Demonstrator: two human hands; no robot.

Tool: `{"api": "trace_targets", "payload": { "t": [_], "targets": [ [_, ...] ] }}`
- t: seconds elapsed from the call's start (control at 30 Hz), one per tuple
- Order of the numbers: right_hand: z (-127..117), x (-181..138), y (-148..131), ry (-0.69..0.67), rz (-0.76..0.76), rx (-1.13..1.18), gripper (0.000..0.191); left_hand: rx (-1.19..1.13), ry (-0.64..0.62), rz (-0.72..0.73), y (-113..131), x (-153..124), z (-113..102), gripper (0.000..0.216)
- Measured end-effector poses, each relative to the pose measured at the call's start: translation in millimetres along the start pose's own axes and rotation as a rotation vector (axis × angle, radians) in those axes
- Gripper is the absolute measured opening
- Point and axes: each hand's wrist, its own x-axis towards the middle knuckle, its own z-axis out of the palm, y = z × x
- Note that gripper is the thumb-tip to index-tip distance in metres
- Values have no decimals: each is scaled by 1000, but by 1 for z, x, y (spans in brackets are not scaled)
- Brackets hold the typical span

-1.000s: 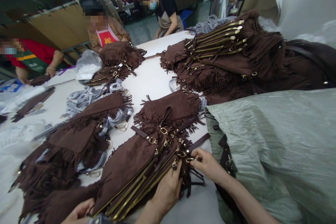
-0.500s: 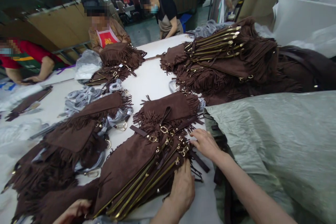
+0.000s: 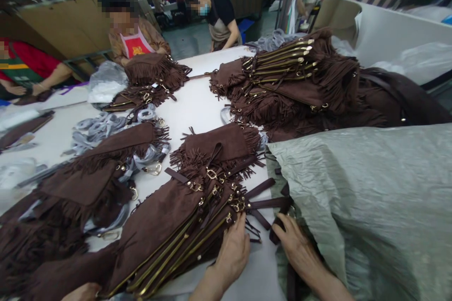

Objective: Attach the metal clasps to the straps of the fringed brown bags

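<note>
In the middle of the table lies a stack of brown suede-like fringed bags point(image 3: 158, 211), with gold zippers and gold clasps at one end. My left hand point(image 3: 233, 244) rests against the near side of this stack, its fingers stretched out toward the clasps. Dark brown straps point(image 3: 266, 203) stick out to the right from the clasp end. To the right of them, my right hand point(image 3: 296, 244) is closed around a dark brown strap point(image 3: 280, 218) beside a grey-green woven sheet. Part of its grip is hidden.
Another person's hand point(image 3: 83, 291) touches the stack's lower left end. More fringed bags point(image 3: 84, 188) lie left, and a tall pile point(image 3: 300, 75) stands back right. The woven sheet point(image 3: 374, 188) covers the right side. Several people are around the table's far side.
My right hand has moved from the clasp end down and right onto the strap. Straps now stretch out right from the stack. My left hand stays against the bags; the view has shifted slightly.
</note>
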Motion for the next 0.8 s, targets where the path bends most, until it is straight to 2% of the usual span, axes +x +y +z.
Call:
{"api": "trace_targets", "payload": {
  "t": [0.17,0.23,0.3,0.33,0.43,0.5,0.63,0.8],
  "targets": [
    [0,-11,-43,-118,-214,126,43,-98,0,-20,2,-1,-6,49],
    [-1,-20,-49,-146,-229,170,45,-103,13,-2,1,-1,-5,47],
    [-1,-21,-46,-94,-119,190,48,-106,30,16,0,0,-3,47],
    [0,-16,-43,-54,0,182,44,-106,37,15,-1,0,-2,47],
    [8,11,-33,1,413,111,15,-97,35,-6,-2,1,0,51],
    [15,32,-29,-31,569,74,6,-93,14,-15,-2,0,0,53],
    [26,55,-28,-57,649,99,4,-114,-3,3,-4,0,-1,55],
    [25,45,-22,-113,547,267,10,-171,32,58,-6,2,-5,50]
  ]
}}
